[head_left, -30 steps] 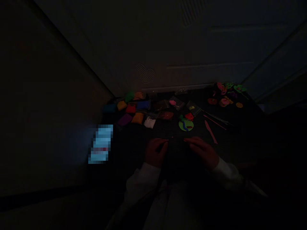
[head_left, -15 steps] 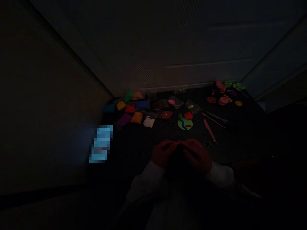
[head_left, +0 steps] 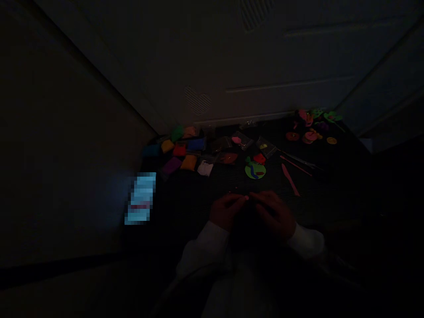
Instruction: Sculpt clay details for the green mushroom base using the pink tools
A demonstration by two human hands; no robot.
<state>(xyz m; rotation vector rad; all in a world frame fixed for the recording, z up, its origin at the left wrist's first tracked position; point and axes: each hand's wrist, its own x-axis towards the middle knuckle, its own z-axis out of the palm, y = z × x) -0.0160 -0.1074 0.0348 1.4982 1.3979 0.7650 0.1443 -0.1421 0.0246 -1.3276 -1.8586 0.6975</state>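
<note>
My left hand [head_left: 226,210] pinches a tiny pink piece of clay [head_left: 247,198] between thumb and forefinger above the dark table. Close on its right is my right hand [head_left: 275,214], its fingers curled and pressed together; the dim light hides whether anything is in them. A small gap shows between the right fingertips and the pink piece. Just beyond my hands lies a green clay disc [head_left: 261,175] with blue, brown and red pieces on it. Small pink crumbs [head_left: 229,192] rest near my left fingertips.
Bags of coloured clay, such as an orange one [head_left: 188,163], cover the back left. A pink plastic knife [head_left: 290,180], a thin pink stick [head_left: 296,165] and scissors [head_left: 303,162] lie right. Finished clay figures [head_left: 309,137] stand back right. A lit, blurred screen [head_left: 141,198] is at left.
My right hand has moved slightly right, away from the left fingertips, and the pink piece now shows between them. The view has shifted a little.
</note>
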